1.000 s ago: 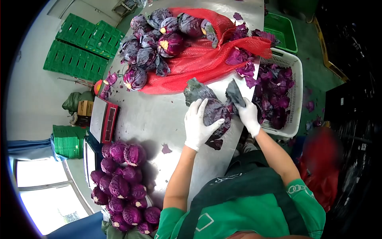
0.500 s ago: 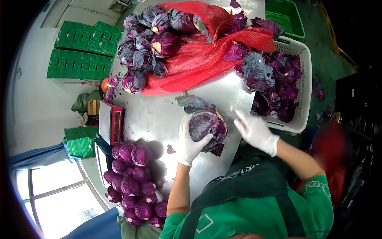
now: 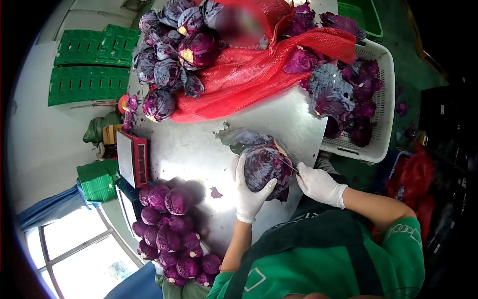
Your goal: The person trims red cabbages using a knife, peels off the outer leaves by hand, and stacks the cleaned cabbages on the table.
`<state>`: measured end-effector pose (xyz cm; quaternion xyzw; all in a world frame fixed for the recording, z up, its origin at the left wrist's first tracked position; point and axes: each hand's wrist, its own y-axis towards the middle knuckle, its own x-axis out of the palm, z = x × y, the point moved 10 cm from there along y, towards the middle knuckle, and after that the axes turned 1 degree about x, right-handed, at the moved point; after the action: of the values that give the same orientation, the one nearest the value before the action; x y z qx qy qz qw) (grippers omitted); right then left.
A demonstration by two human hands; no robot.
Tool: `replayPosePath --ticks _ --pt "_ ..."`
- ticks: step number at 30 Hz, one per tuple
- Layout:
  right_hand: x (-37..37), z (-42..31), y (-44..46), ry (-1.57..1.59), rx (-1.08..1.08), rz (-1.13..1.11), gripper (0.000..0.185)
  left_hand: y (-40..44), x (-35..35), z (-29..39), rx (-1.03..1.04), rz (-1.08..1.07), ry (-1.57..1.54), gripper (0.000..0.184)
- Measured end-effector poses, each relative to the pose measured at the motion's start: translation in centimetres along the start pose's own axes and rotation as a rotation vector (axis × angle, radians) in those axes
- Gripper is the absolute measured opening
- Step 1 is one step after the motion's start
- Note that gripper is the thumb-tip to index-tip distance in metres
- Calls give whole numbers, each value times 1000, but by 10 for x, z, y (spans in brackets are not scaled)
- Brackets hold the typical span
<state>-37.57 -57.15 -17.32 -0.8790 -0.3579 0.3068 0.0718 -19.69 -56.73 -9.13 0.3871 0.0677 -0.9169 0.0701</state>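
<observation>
A red cabbage (image 3: 266,169) with loose dark outer leaves rests on the metal table (image 3: 199,137). My left hand (image 3: 250,195), in a white glove, holds its near left side between thumb and fingers. To the right, my gloved right hand (image 3: 319,187) is closed on a thin blade-like tool (image 3: 287,162) that reaches to the cabbage near its pale stem end. One outer leaf spreads from the cabbage toward the upper left. A large detached leaf (image 3: 331,90) lies at the edge of the white basket (image 3: 383,122).
Untrimmed cabbages (image 3: 167,74) lie beside a red mesh sack (image 3: 249,82) at the far side. Peeled purple cabbages (image 3: 169,239) are piled at the lower left, near a red scale (image 3: 141,159). Purple leaves fill the basket. Green crates (image 3: 89,84) are stacked at the left.
A large outer leaf has left my right hand and now lies at the basket. My right hand has come back to the cabbage with the thin tool; my left hand still holds the cabbage.
</observation>
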Motion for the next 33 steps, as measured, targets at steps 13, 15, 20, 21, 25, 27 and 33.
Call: replayPosePath --ticks 13,15,20,21,25,27,33 --pt "-10 -20 43 -234 163 -283 49 30 -21 -31 14 93 -161 76" --pt "20 2 70 -280 92 -394 46 36 -21 -29 -29 64 -220 77" --pt "44 40 74 -212 80 -145 41 23 -23 -38 35 98 -238 74" --pt "42 31 69 -252 10 -62 47 25 -23 -48 17 65 -311 76" --pt "19 -5 62 -82 -60 217 63 18 -21 -70 -165 -132 -779 72" --pt "3 -18 64 -83 -131 261 69 20 -31 -52 -92 -72 -798 48" --pt "-58 -62 58 -423 -91 256 71 62 -25 -4 254 171 -204 33"
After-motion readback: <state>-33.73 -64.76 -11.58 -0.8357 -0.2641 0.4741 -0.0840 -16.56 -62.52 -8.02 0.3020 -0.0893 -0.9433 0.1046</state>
